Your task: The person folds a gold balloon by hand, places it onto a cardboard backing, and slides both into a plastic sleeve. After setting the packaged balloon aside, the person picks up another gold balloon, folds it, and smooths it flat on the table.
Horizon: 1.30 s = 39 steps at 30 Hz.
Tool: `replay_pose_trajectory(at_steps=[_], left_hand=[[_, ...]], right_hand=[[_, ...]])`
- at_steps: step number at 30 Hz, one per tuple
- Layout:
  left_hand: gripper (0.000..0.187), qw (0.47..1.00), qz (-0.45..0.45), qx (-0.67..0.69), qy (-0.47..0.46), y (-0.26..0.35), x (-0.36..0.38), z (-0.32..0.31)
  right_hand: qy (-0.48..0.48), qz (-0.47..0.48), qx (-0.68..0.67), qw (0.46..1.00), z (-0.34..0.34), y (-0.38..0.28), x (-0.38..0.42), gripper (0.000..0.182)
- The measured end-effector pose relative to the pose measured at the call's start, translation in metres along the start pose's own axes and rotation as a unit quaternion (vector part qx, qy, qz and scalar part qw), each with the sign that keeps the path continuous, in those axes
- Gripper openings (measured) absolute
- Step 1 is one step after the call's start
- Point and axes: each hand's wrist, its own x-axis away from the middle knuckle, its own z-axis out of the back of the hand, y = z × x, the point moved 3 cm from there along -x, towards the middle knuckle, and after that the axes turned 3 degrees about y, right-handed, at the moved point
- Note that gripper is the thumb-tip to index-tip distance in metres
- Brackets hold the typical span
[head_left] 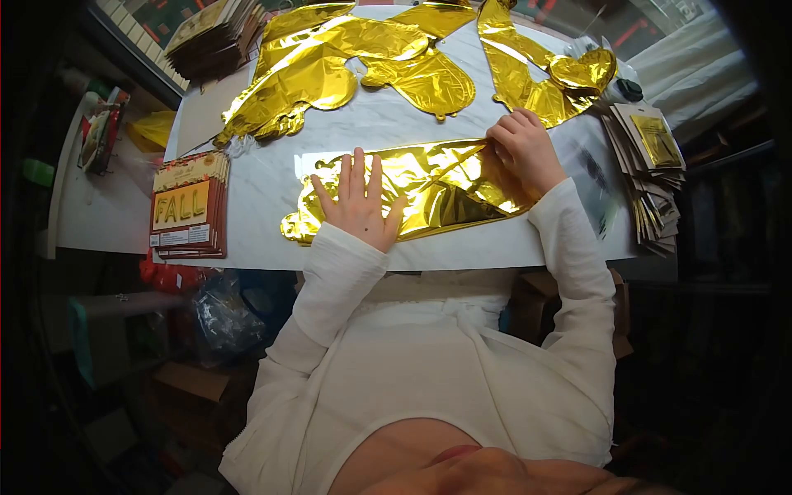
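Note:
A flat gold foil balloon (441, 186), folded into a long strip, lies near the front edge of the table. My left hand (361, 205) presses flat on its left part, fingers spread. At the other end, my right hand (526, 153) has its fingers curled over the foil and closed on it; the fingertips are partly hidden. Beyond the strip lie more uninflated gold foil balloons: a large overlapping group (338, 62) at the back left and a bent one (528, 74) at the back right.
Printed "FALL" packages (188, 206) are stacked at the table's left edge. A pile of cardboard sleeves (648, 169) overhangs the right edge. Another package stack (216, 37) stands at the back left. The white marbled tabletop (256, 202) shows between them. Below left hangs a clear plastic bag (227, 313).

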Motion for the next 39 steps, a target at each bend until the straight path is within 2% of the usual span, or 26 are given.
replay_pose_trajectory(at_steps=[6, 8, 14, 20, 26, 33, 39], left_hand=[[0.074, 1.000, 0.010, 0.009, -0.009, 0.000, 0.001, 0.000], [0.073, 1.000, 0.013, 0.006, -0.008, 0.000, 0.000, 0.000], [0.074, 1.000, 0.009, -0.002, -0.013, -0.001, 0.001, 0.000], [0.074, 1.000, 0.012, -0.006, -0.017, 0.000, 0.000, 0.001], [0.075, 1.000, 0.011, 0.001, -0.022, -0.001, 0.000, 0.000], [0.075, 1.000, 0.014, 0.002, -0.024, 0.000, 0.000, 0.001], [0.074, 1.000, 0.012, -0.004, -0.023, 0.001, 0.000, 0.002]], right_hand=[[0.016, 0.045, 0.001, 0.999, 0.002, 0.004, -0.003, 0.023], [0.015, 0.101, -0.025, 0.994, 0.000, 0.005, -0.005, 0.026], [-0.035, 0.110, 0.008, 0.993, 0.002, 0.010, -0.011, 0.027], [0.033, 0.071, -0.007, 0.997, -0.005, 0.016, -0.006, 0.027], [0.029, 0.058, -0.060, 0.996, -0.003, 0.008, -0.006, 0.027], [0.032, 0.065, -0.058, 0.996, -0.003, 0.010, -0.003, 0.023], [0.071, 0.055, -0.102, 0.991, -0.001, 0.015, 0.000, 0.022]])
